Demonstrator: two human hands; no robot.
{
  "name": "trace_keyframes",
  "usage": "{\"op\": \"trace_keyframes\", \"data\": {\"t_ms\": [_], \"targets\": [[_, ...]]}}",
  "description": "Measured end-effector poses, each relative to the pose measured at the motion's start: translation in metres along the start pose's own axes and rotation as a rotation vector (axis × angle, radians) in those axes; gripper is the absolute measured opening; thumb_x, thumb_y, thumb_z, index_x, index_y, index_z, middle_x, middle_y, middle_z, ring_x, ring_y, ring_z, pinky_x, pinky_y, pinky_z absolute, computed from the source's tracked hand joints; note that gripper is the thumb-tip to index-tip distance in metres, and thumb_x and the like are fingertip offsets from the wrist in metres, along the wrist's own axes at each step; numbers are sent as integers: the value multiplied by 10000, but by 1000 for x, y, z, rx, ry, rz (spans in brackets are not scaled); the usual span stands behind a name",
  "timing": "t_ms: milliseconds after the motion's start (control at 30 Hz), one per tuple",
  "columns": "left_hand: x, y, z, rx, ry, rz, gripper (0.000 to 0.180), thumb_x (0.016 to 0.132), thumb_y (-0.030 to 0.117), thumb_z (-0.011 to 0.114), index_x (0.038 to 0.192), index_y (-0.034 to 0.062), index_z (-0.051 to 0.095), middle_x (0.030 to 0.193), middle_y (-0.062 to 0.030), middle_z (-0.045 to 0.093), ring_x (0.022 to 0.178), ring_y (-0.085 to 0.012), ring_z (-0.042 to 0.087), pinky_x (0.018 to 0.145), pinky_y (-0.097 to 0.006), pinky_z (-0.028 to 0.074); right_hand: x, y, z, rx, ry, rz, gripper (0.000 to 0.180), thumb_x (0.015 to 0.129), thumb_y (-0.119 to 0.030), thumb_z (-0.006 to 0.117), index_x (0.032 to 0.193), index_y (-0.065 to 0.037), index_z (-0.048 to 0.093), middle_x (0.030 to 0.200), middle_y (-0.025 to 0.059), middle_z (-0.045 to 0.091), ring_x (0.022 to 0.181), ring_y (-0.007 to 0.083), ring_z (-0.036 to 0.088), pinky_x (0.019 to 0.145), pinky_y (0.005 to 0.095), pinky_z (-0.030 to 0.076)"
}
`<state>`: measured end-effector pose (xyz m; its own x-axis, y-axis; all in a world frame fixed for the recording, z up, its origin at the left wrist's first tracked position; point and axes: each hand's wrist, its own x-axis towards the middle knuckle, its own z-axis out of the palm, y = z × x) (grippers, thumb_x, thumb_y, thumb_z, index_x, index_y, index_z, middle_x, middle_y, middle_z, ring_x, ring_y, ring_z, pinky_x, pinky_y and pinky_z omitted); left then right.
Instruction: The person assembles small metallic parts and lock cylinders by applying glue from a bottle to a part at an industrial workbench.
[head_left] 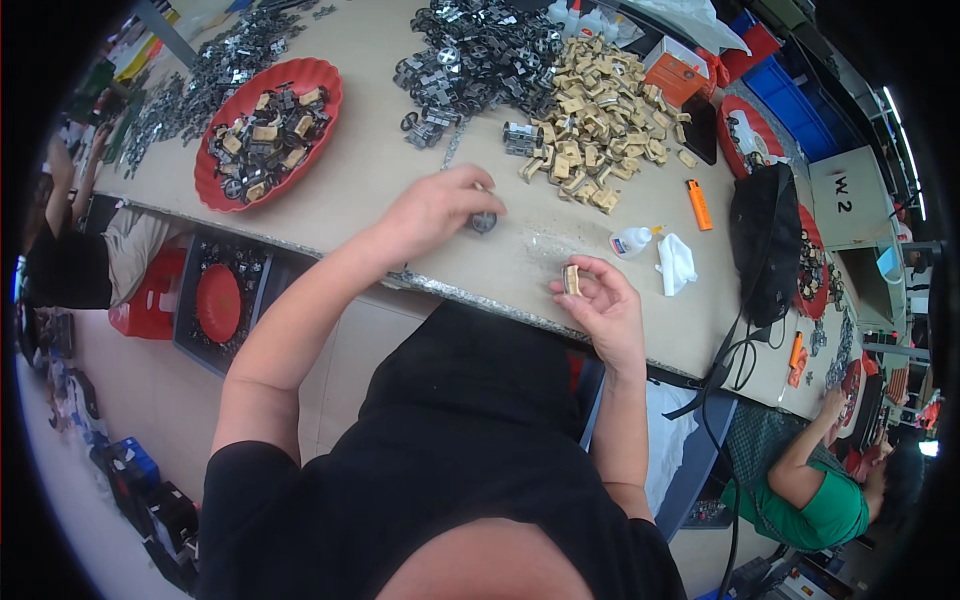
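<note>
R hand (605, 306) holds tan pc (571, 281) nr table edge (482, 297), room L.

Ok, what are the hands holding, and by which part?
The right hand pinches a small, blocky gold piece between thumb and fingers, edges unclear. The left hand seemingly holds a small, dark, roundish piece by fingertips, grip hidden.

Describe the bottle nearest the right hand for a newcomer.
On the table, find the gold pile. Between it and the right hand, left of the white tissue, is the white bottle, yellow-tipped and apart from the bottles beyond the pile.
</note>
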<state>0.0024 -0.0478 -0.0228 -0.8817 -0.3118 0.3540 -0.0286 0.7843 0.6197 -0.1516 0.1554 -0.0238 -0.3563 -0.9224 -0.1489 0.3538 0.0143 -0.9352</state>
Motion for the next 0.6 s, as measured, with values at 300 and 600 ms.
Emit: {"op": "trace_keyframes", "data": {"t_ms": [300,600], "targets": [[-5,13,-2,-92,-71,-93,521,677,-146,366,1113,80,538,1041,-141,542,977,-278,518,860,-319,405,26,15,12,188,-37,-57,356,825,-39,524,1160,49,439,991,88,519,899,227,578,790,317,486],[-24,17,11,99,-93,-6,427,752,28,468,1176,80,466,1147,-161,466,1082,-327,422,924,-383,344,33,19,18,320,-51,-53,292,800,-13,546,1078,35,471,937,97,544,901,246,577,806,345,487]]}}
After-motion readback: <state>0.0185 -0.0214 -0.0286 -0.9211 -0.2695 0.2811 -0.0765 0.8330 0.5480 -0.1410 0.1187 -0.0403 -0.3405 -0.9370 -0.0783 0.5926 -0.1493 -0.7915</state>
